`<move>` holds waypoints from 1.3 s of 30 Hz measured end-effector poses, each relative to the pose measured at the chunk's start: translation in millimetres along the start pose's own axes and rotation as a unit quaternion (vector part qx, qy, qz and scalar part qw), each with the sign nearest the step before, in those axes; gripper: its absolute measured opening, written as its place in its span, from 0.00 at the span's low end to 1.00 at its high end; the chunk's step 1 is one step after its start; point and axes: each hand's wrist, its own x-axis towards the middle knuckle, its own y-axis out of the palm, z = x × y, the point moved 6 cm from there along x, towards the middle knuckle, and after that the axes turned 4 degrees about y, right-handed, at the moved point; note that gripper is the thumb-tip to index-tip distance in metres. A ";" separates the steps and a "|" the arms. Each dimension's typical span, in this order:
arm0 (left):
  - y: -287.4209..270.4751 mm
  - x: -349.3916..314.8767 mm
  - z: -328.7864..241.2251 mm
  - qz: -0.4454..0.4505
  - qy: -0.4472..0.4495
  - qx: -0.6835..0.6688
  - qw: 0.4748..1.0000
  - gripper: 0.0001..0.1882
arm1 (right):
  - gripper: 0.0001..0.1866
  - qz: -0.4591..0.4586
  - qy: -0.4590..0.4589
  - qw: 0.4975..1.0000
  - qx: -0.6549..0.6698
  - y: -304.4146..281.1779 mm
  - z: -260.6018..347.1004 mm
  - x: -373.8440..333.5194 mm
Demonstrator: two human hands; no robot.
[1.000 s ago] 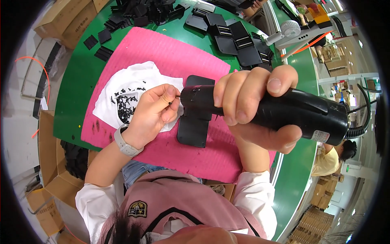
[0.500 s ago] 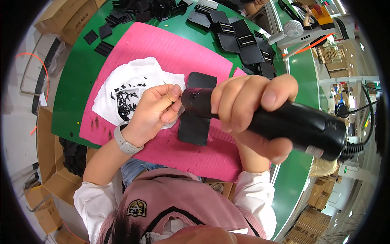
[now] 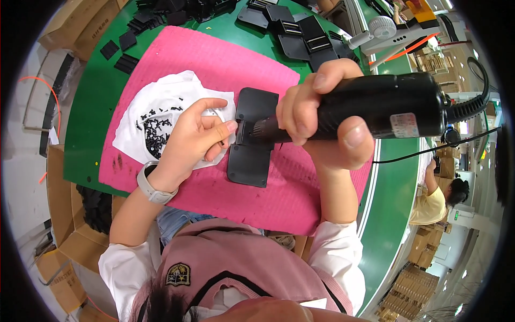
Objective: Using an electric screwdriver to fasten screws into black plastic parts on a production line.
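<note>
A black electric screwdriver (image 3: 381,104) lies in the grip of my right hand (image 3: 327,110), my fingers wrapped round its body. Its narrow front end points left, over the middle bar of a black two-part plate (image 3: 249,163); the plate's bar hides its very tip. Left of that bar is my left hand (image 3: 196,134), thumb towards the plate, index finger stretched and other fingers curled. A tiny dark bit shows between thumb and curled fingers, too small to name. Beside this hand, small black screws (image 3: 156,137) lie heaped on a white cloth (image 3: 129,126).
A pink mat (image 3: 214,196) covers part of the green table (image 3: 86,129). Black flat parts (image 3: 177,11) and hinged black plates (image 3: 300,40) lie along the far side. An open cardboard box (image 3: 64,214) stands at left, a person (image 3: 437,198) at far right.
The screwdriver's front end has come down onto the plate's middle, its rear swinging upward in view. My left index finger has straightened away from the thumb. A person has appeared at far right.
</note>
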 end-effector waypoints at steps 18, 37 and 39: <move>10.3 12.1 20.3 0.052 0.110 0.106 0.987 0.10 | 0.23 0.029 0.055 0.997 -0.046 13.0 -13.6 2.0; 11.3 8.9 6.6 0.030 0.126 0.228 0.965 0.14 | 0.25 0.059 0.041 0.997 -0.021 22.1 -17.7 3.1; 6.8 0.0 -1.0 -0.023 0.093 0.273 0.957 0.16 | 0.27 0.063 -0.001 0.998 -0.024 9.7 -7.0 -0.1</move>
